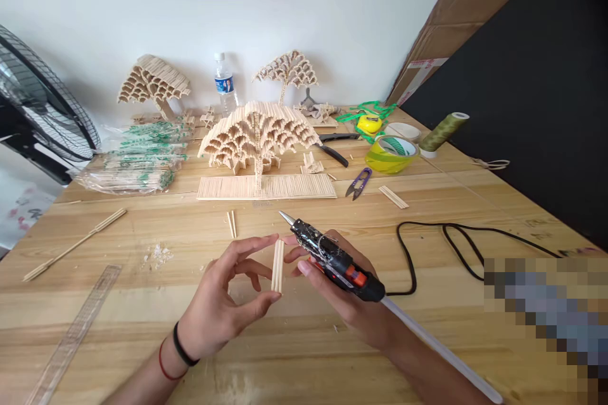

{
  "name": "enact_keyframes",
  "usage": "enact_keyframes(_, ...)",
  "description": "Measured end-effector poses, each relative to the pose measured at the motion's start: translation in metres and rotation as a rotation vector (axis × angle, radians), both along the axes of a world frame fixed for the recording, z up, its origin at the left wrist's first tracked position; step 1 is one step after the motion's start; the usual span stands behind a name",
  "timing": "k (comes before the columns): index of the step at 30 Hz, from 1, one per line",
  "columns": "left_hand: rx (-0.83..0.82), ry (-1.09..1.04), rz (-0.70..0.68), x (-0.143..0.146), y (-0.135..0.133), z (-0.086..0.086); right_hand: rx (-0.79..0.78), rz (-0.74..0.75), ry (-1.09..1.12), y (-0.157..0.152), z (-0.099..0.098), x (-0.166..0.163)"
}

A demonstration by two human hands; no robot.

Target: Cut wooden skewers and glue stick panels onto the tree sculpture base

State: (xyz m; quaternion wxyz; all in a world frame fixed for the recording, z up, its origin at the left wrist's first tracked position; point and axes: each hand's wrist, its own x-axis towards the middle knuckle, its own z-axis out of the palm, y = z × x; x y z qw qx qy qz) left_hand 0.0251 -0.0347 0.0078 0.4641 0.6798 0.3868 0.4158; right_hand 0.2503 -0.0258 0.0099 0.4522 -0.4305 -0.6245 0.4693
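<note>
Between thumb and fingertips, my left hand (225,291) grips a small bundle of wooden sticks (278,267) lying side by side, held upright above the table. My right hand (342,285) is wrapped around a black hot glue gun (335,259) with orange parts; its metal nozzle points up and left, beyond the bundle. A white glue stick (441,348) sticks out of the gun's back end. Two loose sticks (232,224) lie just past my left hand. Farther back stands a tree model made of sticks (259,139) on a slatted base (223,188).
Packs of sticks (137,158), a bottle (225,85) and two more stick trees (154,82) (286,71) stand behind. Snips (358,183), yellow tape (392,155) and a thread spool (444,131) lie right. A black cord (413,266) loops beside my right hand; a ruler (76,335) lies left.
</note>
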Motion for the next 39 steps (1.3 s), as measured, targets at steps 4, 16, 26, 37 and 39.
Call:
enact_keyframes(4, -0.002, -0.010, -0.010, 0.001, 0.000, 0.000, -0.019, 0.019, 0.015, 0.000, 0.000, 0.000)
enact_keyframes(16, -0.027, -0.022, -0.101, 0.001, -0.005, 0.001, -0.137, -0.047, 0.134, 0.005, 0.002, -0.002)
enact_keyframes(26, -0.026, 0.024, -0.179, 0.001, -0.005, 0.004, -0.293, -0.046, 0.173, 0.010, 0.005, -0.001)
enact_keyframes(37, -0.116, -0.023, -0.216, -0.001, -0.003, 0.002, -0.244, -0.031, 0.140, 0.012, 0.004, 0.000)
enact_keyframes(39, -0.125, -0.038, -0.217, -0.001, -0.003, 0.002, -0.249, -0.018, 0.150, 0.012, 0.005, 0.000)
